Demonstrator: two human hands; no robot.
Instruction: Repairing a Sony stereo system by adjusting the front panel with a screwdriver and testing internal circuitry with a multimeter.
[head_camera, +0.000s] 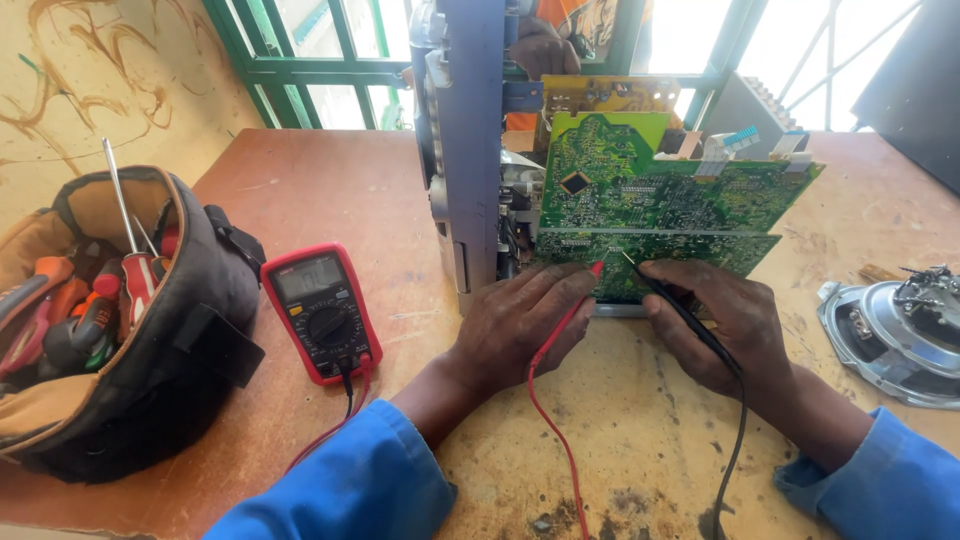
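My left hand (520, 320) grips a red test probe (570, 310) with its tip touching the lower edge of a green circuit board (650, 190). My right hand (725, 325) grips a black test probe (685, 310), its tip on the same board, just right of the red one. The board stands upright against a grey device chassis (470, 130) on the wooden table (330, 190). Red and black leads run from the probes toward me. A red multimeter (320, 310) lies flat to the left of my left hand.
A black tool bag (130, 330) holding several screwdrivers sits at the left. A loose speaker (890, 335) lies at the right edge. Another person's hand (545, 45) rests on top of the chassis by the green window frame (300, 70).
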